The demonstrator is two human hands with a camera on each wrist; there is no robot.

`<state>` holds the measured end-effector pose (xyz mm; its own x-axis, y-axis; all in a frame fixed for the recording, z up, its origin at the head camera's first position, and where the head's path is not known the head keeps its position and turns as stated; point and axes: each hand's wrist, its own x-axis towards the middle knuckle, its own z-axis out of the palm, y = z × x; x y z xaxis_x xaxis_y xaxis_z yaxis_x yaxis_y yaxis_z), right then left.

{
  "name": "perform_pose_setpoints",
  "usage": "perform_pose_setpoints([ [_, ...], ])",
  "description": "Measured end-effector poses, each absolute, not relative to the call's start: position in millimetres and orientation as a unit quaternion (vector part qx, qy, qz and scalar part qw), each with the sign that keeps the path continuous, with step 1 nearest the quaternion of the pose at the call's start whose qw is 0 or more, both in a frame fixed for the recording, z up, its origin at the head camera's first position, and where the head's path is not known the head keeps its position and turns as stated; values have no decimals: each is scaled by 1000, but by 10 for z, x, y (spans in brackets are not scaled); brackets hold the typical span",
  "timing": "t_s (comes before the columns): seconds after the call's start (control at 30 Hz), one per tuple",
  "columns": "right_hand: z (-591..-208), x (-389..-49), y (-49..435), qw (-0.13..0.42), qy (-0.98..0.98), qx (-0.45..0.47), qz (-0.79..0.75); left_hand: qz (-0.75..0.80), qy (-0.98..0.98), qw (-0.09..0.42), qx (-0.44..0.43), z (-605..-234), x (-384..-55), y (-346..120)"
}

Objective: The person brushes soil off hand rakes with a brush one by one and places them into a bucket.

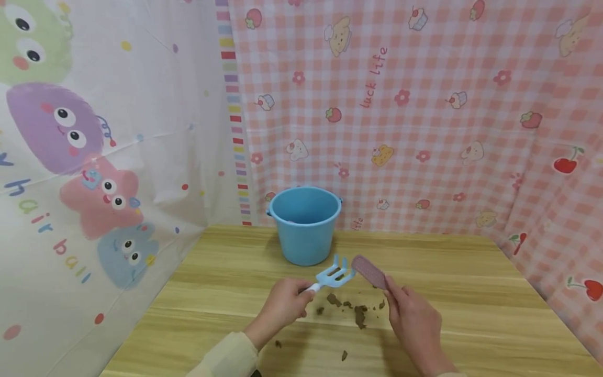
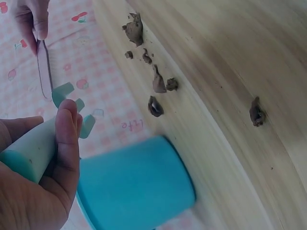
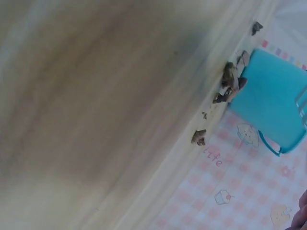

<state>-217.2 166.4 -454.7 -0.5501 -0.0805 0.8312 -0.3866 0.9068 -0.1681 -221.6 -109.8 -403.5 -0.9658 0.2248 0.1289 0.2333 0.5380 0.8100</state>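
Note:
My left hand [image 1: 282, 306] grips the white handle of a light blue toy garden fork [image 1: 322, 278], its tines raised above the table. In the left wrist view, the fingers of that hand wrap the thick pale handle [image 2: 36, 146]. My right hand [image 1: 416, 322] pinches one end of a flat mauve tool with a rounded tip [image 1: 369, 271]; its exact kind is unclear. The tool's tip is close to the fork's tines. Below both tools lie brown crumbly clumps [image 1: 360, 316]. Only fingertips [image 3: 301, 216] of my right hand show in the right wrist view.
A blue bucket [image 1: 305, 243] stands upright behind the clumps, its inside mostly hidden. Smaller brown bits [image 1: 344, 355] lie nearer the front of the wood-grain table [image 1: 471, 293]. Checked pink cloth [image 1: 424, 125] hangs behind, and a white printed sheet [image 1: 169, 104] hangs at the left.

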Motion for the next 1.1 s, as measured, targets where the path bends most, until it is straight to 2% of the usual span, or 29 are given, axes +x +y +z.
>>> perform_pose_setpoints([
  [0.07,-4499,-2177,1699,428,-880,103,178,-453,-882,7,-130,-4024,-2216,-1113],
  [0.23,-4384,-2138,1801,313,-927,4,209,-446,-886,16,-129,-4015,-2227,-1201],
  [0.37,-4339,-2113,1827,264,-938,-21,226,-448,-884,24,-132,-3972,-2242,-1264],
  [0.5,-4326,-2108,1822,251,-938,-22,237,-434,-890,39,-134,-3896,-2279,-1310],
  [0.83,-4338,-2055,1812,210,-949,-32,234,-337,-914,163,-158,-3510,-2401,-1479],
  [1.1,-4351,-2008,1769,220,-948,-28,230,-273,-919,211,-193,-3153,-2596,-1616],
])
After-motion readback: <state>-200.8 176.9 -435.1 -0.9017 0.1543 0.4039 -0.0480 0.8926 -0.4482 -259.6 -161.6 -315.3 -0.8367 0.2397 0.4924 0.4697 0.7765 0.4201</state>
